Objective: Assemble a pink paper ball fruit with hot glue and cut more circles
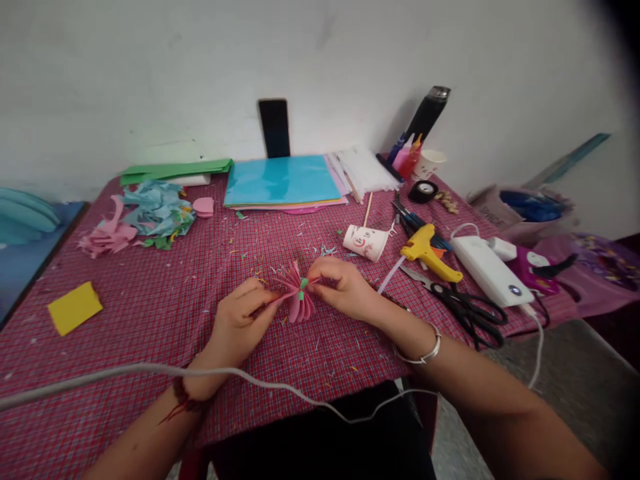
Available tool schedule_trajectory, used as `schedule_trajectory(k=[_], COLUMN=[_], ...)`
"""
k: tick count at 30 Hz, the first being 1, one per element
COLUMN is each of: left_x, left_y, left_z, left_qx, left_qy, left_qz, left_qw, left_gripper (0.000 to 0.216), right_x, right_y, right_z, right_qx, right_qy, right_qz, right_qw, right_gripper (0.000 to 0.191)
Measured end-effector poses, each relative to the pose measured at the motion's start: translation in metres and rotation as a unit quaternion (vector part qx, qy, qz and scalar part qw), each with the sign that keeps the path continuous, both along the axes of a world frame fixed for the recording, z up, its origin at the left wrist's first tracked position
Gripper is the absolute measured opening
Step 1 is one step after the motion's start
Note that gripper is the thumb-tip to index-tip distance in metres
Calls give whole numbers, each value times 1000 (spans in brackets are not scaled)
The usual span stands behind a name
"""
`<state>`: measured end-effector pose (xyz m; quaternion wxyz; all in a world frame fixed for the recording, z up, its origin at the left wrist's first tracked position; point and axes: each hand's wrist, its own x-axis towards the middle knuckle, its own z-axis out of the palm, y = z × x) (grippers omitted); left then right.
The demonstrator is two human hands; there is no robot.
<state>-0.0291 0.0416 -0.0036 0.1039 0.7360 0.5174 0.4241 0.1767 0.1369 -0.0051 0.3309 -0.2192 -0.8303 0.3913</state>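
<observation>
Between my two hands, just above the checked tablecloth, is a pink paper flower (301, 309) with a bit of green paper at its middle. My left hand (243, 312) pinches its petals on the left side between thumb and fingertips. From the right, the closed fingers of my right hand (341, 288) grip the flower near the green piece. Its petals fan out upward and downward. Close behind my right hand lies a paper cup (367, 241) on its side, with small paper shreds around it.
On the right are a yellow glue gun (429, 253), black scissors (463, 308) and a white power bank (493, 270). Coloured sheets (283, 181) and a phone (275, 128) stand at the back. Paper scraps (157, 210) and a yellow paper (75, 308) lie left. A white cable (270, 385) crosses in front.
</observation>
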Motion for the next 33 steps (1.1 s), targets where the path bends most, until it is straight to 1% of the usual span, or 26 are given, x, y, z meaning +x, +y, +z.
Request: schedule_trajectory(k=[3, 5, 7, 9, 12, 15, 18, 21, 22, 24, 26, 28, 30, 33], left_x=[-4, -7, -10, -12, -14, -16, -21, -29, -31, -34, -34, -31, -27, -23], left_y=[2, 3, 4, 5, 7, 9, 10, 10, 10, 10, 12, 14, 17, 21], left_z=[-3, -5, -6, -8, -12, -12, -6, 4, 7, 10, 9, 4, -2, -9], left_qx=[28, 31, 16, -16, -66, -100, -140, -183, -198, -229, -255, -267, -276, -287], left_qy=[27, 40, 53, 65, 65, 55, 41, -10, -33, -85, -142, -196, -224, -219], left_qz=[22, 40, 51, 50, 44, 50, 39, 12, 15, 53, 110, 139, 128, 84], left_qw=[999, 998, 997, 997, 995, 992, 989, 983, 980, 968, 950, 933, 926, 929], left_gripper=[11, 12, 16, 19, 17, 14, 21, 29, 28, 21, 14, 17, 23, 22], right_x=[1, 2, 2, 3, 4, 5, 5, 2, 0, -4, -7, -9, -11, -11], right_y=[0, -2, -4, -6, -8, -6, -1, 5, 7, 9, 10, 11, 12, 13], right_z=[-2, -1, 2, 6, 11, 13, 10, 5, 4, 1, -1, -3, -4, -4], right_qx=[76, 117, 139, 143, 126, 90, 35, -3, -9, -19, -26, -28, -23, -13], right_qy=[-43, -75, -110, -143, -170, -147, -84, -51, -53, -64, -68, -60, -48, -45], right_qz=[13, 14, 13, 17, 26, 28, -9, -58, -62, -58, -51, -48, -51, -59], right_qw=[996, 990, 984, 979, 977, 985, 996, 997, 997, 996, 996, 997, 997, 997], right_gripper=[12, 13, 15, 14, 12, 12, 15, 10, 13, 26, 32, 28, 22, 13])
